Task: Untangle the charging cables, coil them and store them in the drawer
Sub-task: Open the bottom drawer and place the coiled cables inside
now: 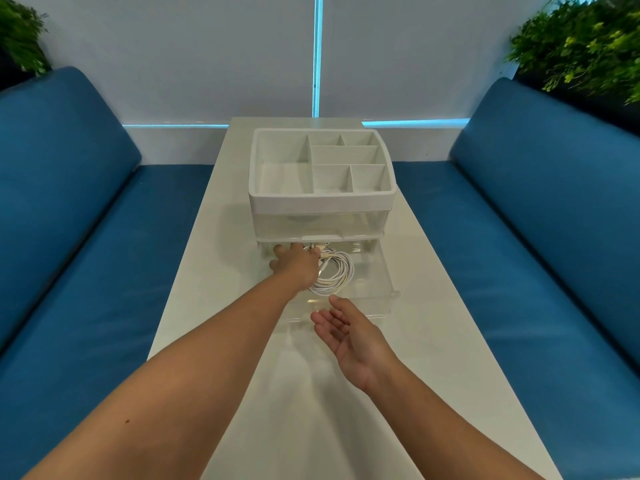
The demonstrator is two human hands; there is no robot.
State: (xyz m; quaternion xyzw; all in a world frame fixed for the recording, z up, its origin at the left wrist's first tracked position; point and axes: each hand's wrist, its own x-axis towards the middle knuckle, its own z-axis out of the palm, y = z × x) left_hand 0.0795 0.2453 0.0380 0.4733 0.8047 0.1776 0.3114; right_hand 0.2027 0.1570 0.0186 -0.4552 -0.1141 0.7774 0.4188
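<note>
Storing step: coiled cables [334, 273] laid in open drawer [375, 271] under left hand [294, 263], grip unclear; right hand [346, 332] slack; drawer closing judged next.

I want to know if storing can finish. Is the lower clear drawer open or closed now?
Open. The clear drawer is pulled out toward the person from under the organizer, and the coiled cables lie inside it.

Coiled white charging cables [334, 273] lying inside the pulled-out clear drawer [379, 271].
Looped into a loose round bundle at the drawer's left half, plug ends pointing toward 12 o'clock near the organizer's front; drawer open toward 6 o'clock, transparent, bottom level.
</note>
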